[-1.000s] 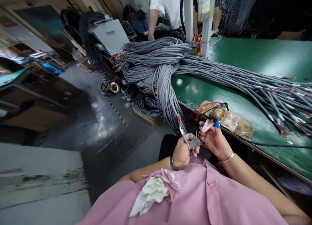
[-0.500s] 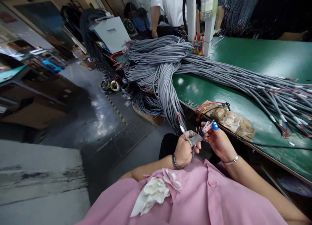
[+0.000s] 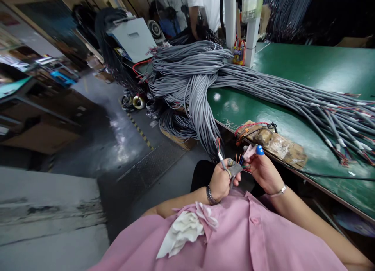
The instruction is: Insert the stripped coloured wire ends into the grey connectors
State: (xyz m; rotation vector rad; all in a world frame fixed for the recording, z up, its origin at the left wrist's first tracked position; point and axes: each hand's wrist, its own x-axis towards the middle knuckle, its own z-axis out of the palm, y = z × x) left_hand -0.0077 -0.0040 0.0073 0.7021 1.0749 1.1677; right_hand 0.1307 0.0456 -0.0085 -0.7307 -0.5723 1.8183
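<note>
My left hand [image 3: 221, 180] is closed round a grey cable [image 3: 225, 166], fingers curled at the end of its jacket; worn grey covering shows on the fingers. Thin coloured wires [image 3: 239, 159], among them orange, blue, green and red, fan out from that end toward the other hand. My right hand [image 3: 265, 173] is beside them, with a blue cover [image 3: 259, 150] on the thumb tip. Thumb and forefinger come together at a pale pink piece [image 3: 249, 152]; whether it is a finger wrap or a held thing I cannot tell. The right fingertips are partly hidden.
A large bundle of grey cables [image 3: 202, 93] hangs over the green table's [image 3: 304, 63] edge, with more stretching right. A worn wooden block [image 3: 278, 146] with wires lies at the front edge. Behind stand a white post [image 3: 250, 40] and a person in white [image 3: 209, 9].
The right thumb and the pale pink piece have shifted very slightly. My left hand keeps its grip on the cable. At the back, the person in white has moved a little to the right.
</note>
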